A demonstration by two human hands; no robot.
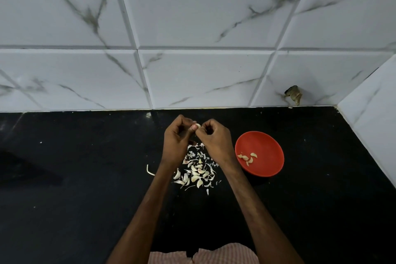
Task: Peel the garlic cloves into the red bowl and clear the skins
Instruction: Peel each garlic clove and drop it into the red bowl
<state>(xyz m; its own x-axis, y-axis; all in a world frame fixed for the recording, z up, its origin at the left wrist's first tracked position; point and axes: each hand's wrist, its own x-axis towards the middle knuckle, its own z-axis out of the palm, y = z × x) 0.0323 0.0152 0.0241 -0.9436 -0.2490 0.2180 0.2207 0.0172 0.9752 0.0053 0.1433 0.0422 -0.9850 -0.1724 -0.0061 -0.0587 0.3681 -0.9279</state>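
Counter [85,178]: black surface below the tiled wall [192,75]; it carries everything listed here.
Red bowl [270,150]: sits to the right of our hands, apart from the skins. A few peeled cloves [247,158] lie in it. We drop only bare cloves here.
Pile [197,171]: unpeeled cloves and loose skins mixed, between our wrists. We let skins fall here, never toward the bowl.
Left grip [176,141]: fingers curled, thumb and fingertips holding the clove steady.
Right grip [215,141]: narrow pinch at the clove's free end, we judge on the skin. We pull lengthwise, in short strips.
Clove [198,126]: held between both grips, above the pile's far edge.
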